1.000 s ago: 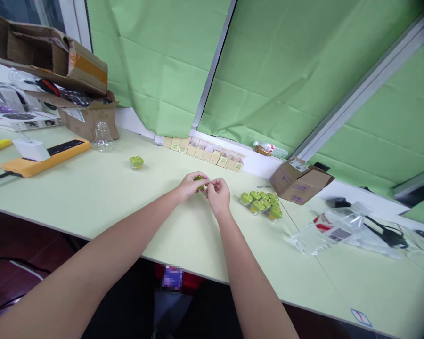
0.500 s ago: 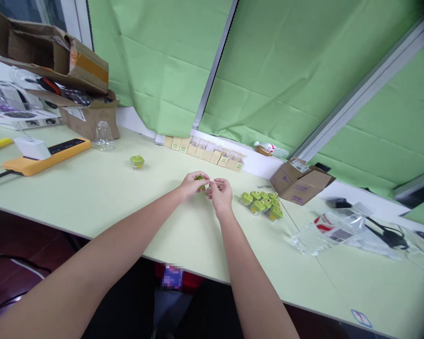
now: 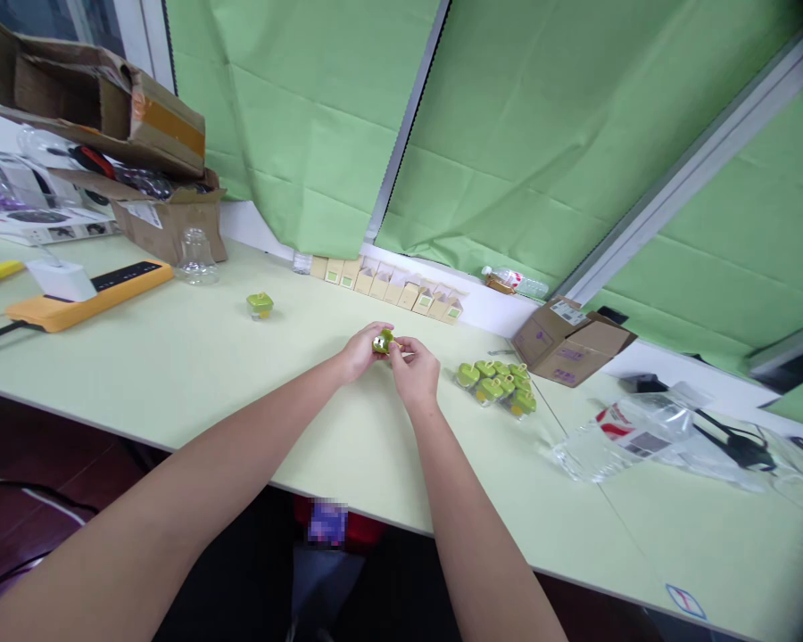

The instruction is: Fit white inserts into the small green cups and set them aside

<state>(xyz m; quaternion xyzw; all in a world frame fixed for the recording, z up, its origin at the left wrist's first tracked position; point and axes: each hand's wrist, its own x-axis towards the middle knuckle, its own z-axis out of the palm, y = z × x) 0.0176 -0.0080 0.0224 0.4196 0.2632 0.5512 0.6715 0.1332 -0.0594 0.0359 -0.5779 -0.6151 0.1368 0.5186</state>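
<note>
So on the far left there's an orange power strip [image 3: 117, 292] with a white adapter [image 3: 60, 280] sitting on it, then a clear jar [image 3: 196, 259] near the cardboard. One lidded green tub [image 3: 260, 306] stands by itself on the table [image 3: 194, 370], well apart from the rest. Next up is the left hand [image 3: 360, 354], curled around a little green piece [image 3: 387, 336] and gripping it from its own side, I'd guess to keep it steady and leave the other edge free. That piece is between the two hands, just over the tabletop. The right hand [image 3: 417, 373] has thumb and fingers pinched at the near edge; can't tell exactly what bit they've got. Right of that, a bunch of green-lidded tubs [image 3: 490, 390] sits huddled together, probably so they're easy to reach, with a big clear bottle [image 3: 625, 428] farther over. Compared with half a second ago, the piece is turned so a white-and-dark face shows, and the right fingertips are closer in. The tubs haven't budged.
</note>
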